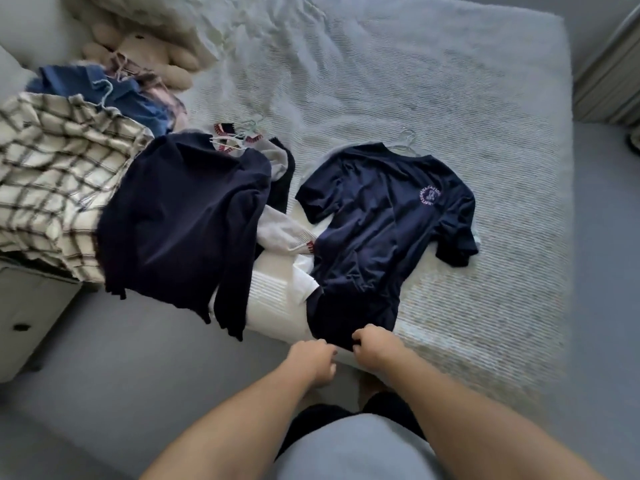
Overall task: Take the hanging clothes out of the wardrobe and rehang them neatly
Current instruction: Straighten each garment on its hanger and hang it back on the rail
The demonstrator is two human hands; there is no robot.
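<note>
A navy T-shirt (384,223) with a small pink round print lies flat on the bed (450,98), a pale wire hanger (407,142) showing at its collar. Its bottom hem hangs at the bed's near edge. My left hand (313,360) and my right hand (372,344) both pinch that hem, fingers curled, close together. To the left a dark navy sweater (180,216) on a hanger drapes over the bed edge. A white and grey garment (280,233) with red trim lies between the two.
A pile of clothes sits at the left: a cream plaid shirt (52,174), blue garments (104,91), a pink plaid piece. A stuffed toy (149,53) and pillows lie at the bed's head. A grey bedside drawer unit (27,317) stands lower left. Grey floor surrounds the bed.
</note>
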